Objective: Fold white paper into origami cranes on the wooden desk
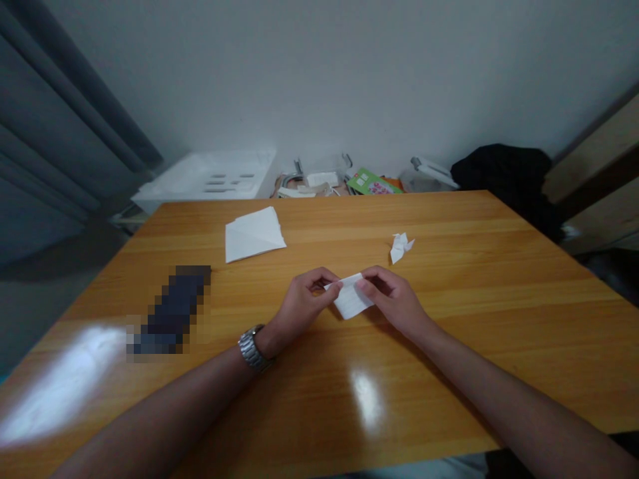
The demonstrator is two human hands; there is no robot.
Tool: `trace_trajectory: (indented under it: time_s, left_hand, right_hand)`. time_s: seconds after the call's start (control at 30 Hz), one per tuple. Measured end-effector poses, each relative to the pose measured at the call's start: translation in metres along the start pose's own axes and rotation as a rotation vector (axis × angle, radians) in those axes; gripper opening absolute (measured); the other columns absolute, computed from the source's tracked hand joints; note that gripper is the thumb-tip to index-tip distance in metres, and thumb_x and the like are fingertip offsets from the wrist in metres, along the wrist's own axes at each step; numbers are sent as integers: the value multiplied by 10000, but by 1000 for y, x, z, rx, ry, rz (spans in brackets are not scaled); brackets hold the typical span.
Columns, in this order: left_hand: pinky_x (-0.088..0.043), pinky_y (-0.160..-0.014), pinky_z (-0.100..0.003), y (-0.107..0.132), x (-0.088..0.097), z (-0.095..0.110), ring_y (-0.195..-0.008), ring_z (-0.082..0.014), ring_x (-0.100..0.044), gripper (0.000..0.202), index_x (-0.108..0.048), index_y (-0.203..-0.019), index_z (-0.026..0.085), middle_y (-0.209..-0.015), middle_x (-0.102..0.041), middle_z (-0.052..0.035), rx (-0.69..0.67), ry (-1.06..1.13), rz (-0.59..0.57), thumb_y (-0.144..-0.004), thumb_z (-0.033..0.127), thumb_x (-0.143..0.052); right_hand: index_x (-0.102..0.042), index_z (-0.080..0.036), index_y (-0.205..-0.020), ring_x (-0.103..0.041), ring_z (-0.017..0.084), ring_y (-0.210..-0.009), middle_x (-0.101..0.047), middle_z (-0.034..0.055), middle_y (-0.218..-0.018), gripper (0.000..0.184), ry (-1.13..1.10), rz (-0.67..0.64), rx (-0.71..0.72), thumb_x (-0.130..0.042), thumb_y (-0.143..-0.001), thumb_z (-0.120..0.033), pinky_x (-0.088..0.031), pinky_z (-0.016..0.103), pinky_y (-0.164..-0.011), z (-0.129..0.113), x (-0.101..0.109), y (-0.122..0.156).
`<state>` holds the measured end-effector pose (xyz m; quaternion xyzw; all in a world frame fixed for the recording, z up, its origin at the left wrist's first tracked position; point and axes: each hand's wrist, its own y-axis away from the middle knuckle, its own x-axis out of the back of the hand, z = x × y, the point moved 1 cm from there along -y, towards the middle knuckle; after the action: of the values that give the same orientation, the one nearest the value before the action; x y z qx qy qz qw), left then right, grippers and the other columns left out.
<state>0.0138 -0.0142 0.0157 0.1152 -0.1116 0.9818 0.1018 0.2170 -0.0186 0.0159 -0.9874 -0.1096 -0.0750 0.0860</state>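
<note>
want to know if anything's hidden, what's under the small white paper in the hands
Only the wooden table shows around the folded white paper, pinched at its top edge by the left hand and right hand. The patch directly beneath it is covered.

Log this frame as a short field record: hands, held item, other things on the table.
left hand: pinches small white folded paper piece, left end; silver metal wristwatch on wrist
right hand: pinches same piece, right end
surface: orange-brown wooden table
behind hands: larger creased white paper sheet to the left, small white folded paper figure to the right
far left: dark blurred oblong object
</note>
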Motion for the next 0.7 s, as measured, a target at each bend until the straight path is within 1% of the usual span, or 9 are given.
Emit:
trace_trajectory:
  time_s: [0.13,0.23,0.4,0.53,0.6,0.7]
  left_hand:
    - [-497,-683,-207,1,0,4,-732,-128,-646,152,-699,-827,148,-787,-718,-15,-30,-101,-23,-883,286,-673]
    - [-494,-673,-207,1,-1,3,-728,-130,-647,153,-706,-832,150,-791,-722,-15,-28,-124,-25,-885,290,-673]
    - [-524,-697,-229,-1,-1,0,-768,-157,-677,224,-734,-902,148,-852,-751,-41,31,-2,-26,-877,367,-693]
    - [-540,-738,-249,-2,0,2,-801,-173,-688,279,-747,-877,140,-886,-766,-65,76,94,2,-888,411,-680]
    - [-540,-759,-251,-2,1,4,-819,-174,-688,284,-747,-868,140,-902,-769,-68,70,109,19,-891,414,-679]
    - [-533,-746,-242,-1,2,4,-811,-168,-680,278,-742,-868,143,-891,-765,-61,57,79,52,-898,411,-676]
  right_hand:
    - [-698,-203,-923,-622,168,-768,-685,24,-853,213,39,6,17,-660,-918,-413,-482,274,-685,0,0,1]
    - [-697,-202,-882,-606,161,-739,-674,16,-814,206,64,21,27,-653,-922,-400,-470,269,-666,-1,-1,1]
    - [-690,-203,-842,-593,156,-706,-666,7,-767,215,3,83,9,-665,-912,-406,-463,259,-633,-1,-1,0]
    - [-684,-208,-835,-606,155,-726,-680,5,-783,217,-43,157,9,-676,-907,-413,-480,258,-663,0,1,-1]
    - [-679,-209,-825,-608,155,-733,-680,4,-782,221,-45,174,15,-681,-904,-416,-485,260,-676,1,1,-1]
    - [-674,-209,-813,-613,162,-746,-680,7,-780,236,-37,173,19,-679,-903,-427,-492,268,-693,1,1,0]
